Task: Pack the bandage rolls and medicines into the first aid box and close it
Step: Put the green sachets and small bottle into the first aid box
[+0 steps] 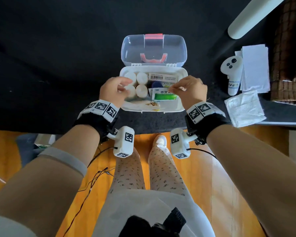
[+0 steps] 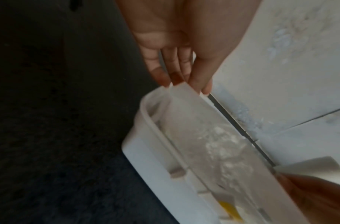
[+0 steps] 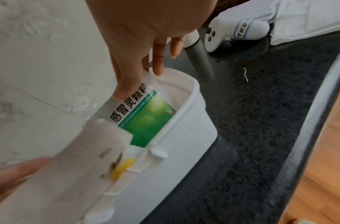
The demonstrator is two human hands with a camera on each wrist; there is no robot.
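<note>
The white first aid box (image 1: 169,108) stands with its clear lid (image 1: 154,48) tilted back. Inside, several white bandage rolls (image 1: 141,77) fill the left end and a barcoded medicine carton (image 1: 162,77) lies along the back. My right hand (image 1: 176,88) pinches the top of a green-and-white medicine sachet (image 3: 146,118) standing in the box's right end (image 3: 175,151). My left hand (image 2: 184,84) pinches the top edge of a translucent packet (image 2: 194,121) that lies along the front wall (image 2: 155,128). This packet (image 1: 152,104) holds something yellow-brown.
A white handheld controller (image 1: 231,69), a stack of white paper (image 1: 255,65) and a crumpled tissue (image 1: 244,108) lie to the right on the dark table mat. The table's front edge runs just below the box. A white tube (image 1: 251,16) crosses the far right corner.
</note>
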